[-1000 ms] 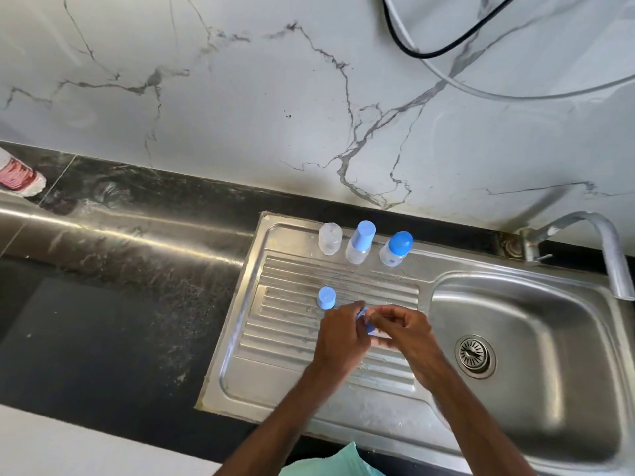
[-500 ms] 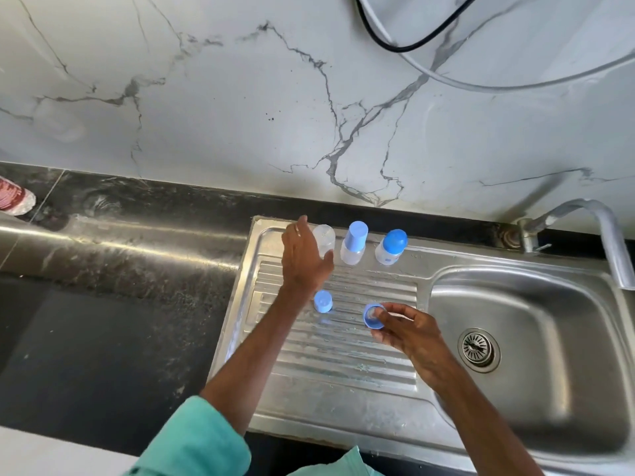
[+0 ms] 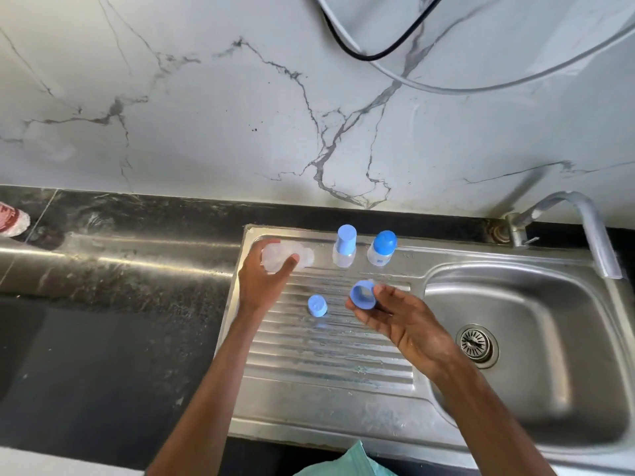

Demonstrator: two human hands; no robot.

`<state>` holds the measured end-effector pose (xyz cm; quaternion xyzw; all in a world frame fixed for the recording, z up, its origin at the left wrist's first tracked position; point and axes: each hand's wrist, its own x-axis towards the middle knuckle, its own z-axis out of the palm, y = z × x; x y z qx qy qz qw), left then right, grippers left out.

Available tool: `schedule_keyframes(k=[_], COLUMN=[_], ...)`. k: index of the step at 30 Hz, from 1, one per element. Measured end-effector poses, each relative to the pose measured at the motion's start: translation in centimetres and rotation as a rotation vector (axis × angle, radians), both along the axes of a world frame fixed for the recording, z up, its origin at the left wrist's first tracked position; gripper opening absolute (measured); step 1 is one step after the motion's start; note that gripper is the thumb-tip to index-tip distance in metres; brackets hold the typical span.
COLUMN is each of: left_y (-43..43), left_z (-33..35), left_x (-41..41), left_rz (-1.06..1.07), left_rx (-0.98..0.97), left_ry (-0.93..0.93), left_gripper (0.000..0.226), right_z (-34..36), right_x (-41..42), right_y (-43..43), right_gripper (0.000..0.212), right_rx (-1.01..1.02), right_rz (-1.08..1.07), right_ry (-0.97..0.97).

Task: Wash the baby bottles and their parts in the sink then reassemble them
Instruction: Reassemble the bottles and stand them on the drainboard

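Ribbed steel drainboard (image 3: 326, 359). Over its middle, right hand (image 3: 402, 321) grip pinches a hollow blue screw collar (image 3: 362, 296). A small round blue cap (image 3: 317, 305) stands on the ribs. At its far-left corner, left hand (image 3: 261, 286) grip wraps a clear plastic bottle (image 3: 292, 257), which is blurred. Two blue-capped bottles (image 3: 344, 247) stand upright along its far edge.

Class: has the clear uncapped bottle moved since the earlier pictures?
Yes. The left hand grips the clear bottle, tilted now, farther left of the tall-capped bottle than before.
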<state>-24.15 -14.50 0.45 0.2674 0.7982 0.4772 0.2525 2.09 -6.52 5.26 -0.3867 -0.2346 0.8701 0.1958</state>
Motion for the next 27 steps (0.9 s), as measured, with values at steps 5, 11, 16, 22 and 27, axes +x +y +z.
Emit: schedule_keyframes(k=[5, 11, 16, 22, 27], left_y=[-5.7, -7.7, -8.1, -7.9, -7.9], left_z=[5.7, 9.2, 10.8, 11.8, 12.2], left_x=[4.7, 8.6, 10.0, 12.4, 12.8], left_rz=[0.0, -0.07, -0.115, -0.22, -0.349], left_rx=[0.147, 0.172, 0.219, 0.217, 0.27], left_ry=[-0.655, -0.767, -0.842, -0.747, -0.659], left_gripper=[0.041, 0.043, 0.041, 0.041, 0.036], right_z=[3.0, 5.8, 7.8, 8.2, 9.8], right_x=[-1.4, 0.0, 3.2, 5.8, 6.1], right_y=[-1.2, -2.5, -3.2, -4.5, -5.0], right_gripper=[0.056, 0.054, 0.038, 0.042, 0.04], right_rx=[0.447, 0.997, 0.896, 1.041, 0.867], right_rz=[0.043, 0.225, 0.191, 0.187, 0.204], right_ry=[-0.147, -0.278, -0.25, -0.33, -0.419])
